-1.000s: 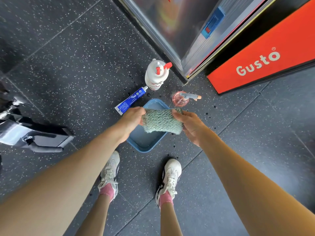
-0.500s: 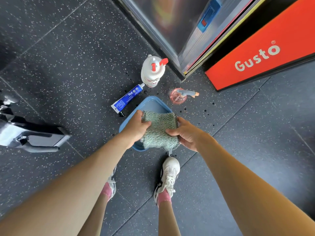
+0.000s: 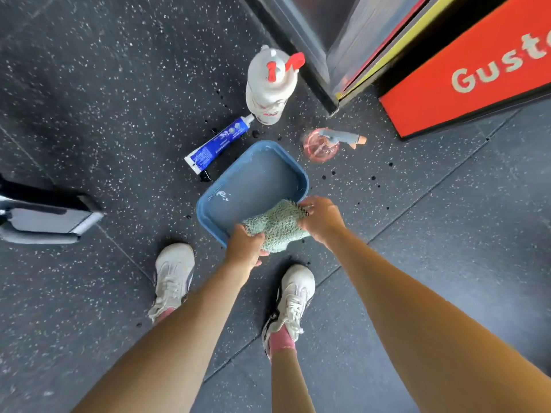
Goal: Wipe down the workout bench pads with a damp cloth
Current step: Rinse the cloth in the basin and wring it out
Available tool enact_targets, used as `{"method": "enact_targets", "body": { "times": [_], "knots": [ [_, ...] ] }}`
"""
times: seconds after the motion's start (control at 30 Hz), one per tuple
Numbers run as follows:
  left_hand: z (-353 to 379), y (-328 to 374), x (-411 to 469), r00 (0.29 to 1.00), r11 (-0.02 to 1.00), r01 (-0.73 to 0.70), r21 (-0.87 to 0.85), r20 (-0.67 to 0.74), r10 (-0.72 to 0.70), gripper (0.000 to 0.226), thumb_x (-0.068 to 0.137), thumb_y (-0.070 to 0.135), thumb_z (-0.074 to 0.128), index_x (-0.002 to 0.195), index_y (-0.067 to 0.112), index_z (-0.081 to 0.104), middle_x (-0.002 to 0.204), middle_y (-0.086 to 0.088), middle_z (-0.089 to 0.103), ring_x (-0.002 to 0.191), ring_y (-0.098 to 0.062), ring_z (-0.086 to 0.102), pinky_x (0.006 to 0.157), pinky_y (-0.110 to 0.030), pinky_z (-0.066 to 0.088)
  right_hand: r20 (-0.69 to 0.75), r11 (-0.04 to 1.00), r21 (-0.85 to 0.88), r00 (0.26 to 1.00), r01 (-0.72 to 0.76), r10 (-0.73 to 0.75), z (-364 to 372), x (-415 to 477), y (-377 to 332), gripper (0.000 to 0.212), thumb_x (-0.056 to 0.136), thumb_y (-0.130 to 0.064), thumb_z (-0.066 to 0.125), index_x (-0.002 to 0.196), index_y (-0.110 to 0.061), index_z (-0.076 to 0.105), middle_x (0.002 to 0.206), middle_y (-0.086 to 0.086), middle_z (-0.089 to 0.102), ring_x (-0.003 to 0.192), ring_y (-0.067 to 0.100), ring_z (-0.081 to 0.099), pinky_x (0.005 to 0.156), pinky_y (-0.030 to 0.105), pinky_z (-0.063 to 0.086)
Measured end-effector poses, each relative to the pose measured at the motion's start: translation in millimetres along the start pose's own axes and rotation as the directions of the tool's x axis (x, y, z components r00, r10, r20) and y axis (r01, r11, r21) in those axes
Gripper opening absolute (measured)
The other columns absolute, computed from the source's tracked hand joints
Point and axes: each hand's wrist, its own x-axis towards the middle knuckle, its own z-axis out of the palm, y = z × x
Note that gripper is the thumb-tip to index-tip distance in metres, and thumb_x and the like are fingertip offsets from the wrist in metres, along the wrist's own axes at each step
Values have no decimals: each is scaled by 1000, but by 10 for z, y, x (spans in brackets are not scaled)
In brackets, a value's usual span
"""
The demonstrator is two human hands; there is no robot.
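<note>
Head view
Cloth: a green, nubby cloth [image 3: 277,226] is bunched between both hands, over the near right corner of the blue basin [image 3: 256,180].
Left hand: the left hand [image 3: 245,245] has its back up and its fingers curled around the near left end of the cloth.
Right hand: the right hand [image 3: 323,219] has its knuckles up and its fingertips pinch the far right end, where a dark mesh edge shows.
Arms: both forearms are bare and reach forward and down from the near edge. The hands are close together, with only the cloth between them.
Basin: it sits on the dark speckled floor [image 3: 89,84], just beyond the feet.
Far of the basin: a blue tube [image 3: 217,144] lies flat and a white spray bottle [image 3: 271,81] with a red trigger stands upright. A small pink spray bottle [image 3: 322,144] is to the right.
Far right: a red sign [image 3: 477,70] with pale letters.
Feet: a white left shoe [image 3: 174,275] and a white right shoe [image 3: 293,296], apart.
Left edge: a black and silver object [image 3: 44,219]; I cannot tell what it is.
</note>
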Motion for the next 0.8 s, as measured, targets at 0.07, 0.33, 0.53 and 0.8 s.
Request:
{"method": "enact_targets", "body": {
  "times": [0.07, 0.33, 0.53, 0.8],
  "knots": [
    [110, -49, 107, 998, 995, 38, -88, -41, -41, 28, 98, 13, 49, 121, 6, 35, 118, -10, 53, 70, -17, 64, 68, -34, 53, -44, 999, -39, 999, 12, -14, 64, 142, 60, 50, 82, 9, 53, 121, -22, 60, 123, 3, 60, 106, 22, 59, 94, 42, 50],
    [273, -241, 502, 991, 994, 47, 98, -131, -34, 40, 98, 16, 50, 133, 5, 35, 122, -16, 54, 64, -16, 66, 54, -30, 54, -117, 980, -199, 993, -17, -7, 205, 390, 201, 53, 76, 11, 40, 116, -23, 52, 100, -2, 67, 83, 13, 51, 105, 33, 19],
    [362, -262, 529, 969, 983, 106, 148, -237, -69, 31, 100, 17, 45, 128, 4, 38, 112, -18, 61, 65, -26, 70, 60, -39, 57, -153, 992, -124, 988, 5, -24, 208, 526, 348, 39, 84, 7, 46, 105, -24, 56, 100, -8, 68, 82, 9, 51, 99, 29, 21],
    [311, -261, 676, 946, 955, 205, 213, -294, -138, 60, 93, 16, 52, 142, 6, 19, 126, -17, 57, 58, -26, 68, 52, -32, 54, -118, 999, -21, 992, -46, 43, 243, 548, 288, 37, 86, 2, 48, 115, -20, 53, 83, -12, 53, 84, 12, 50, 99, 32, 34]
  ]
}}
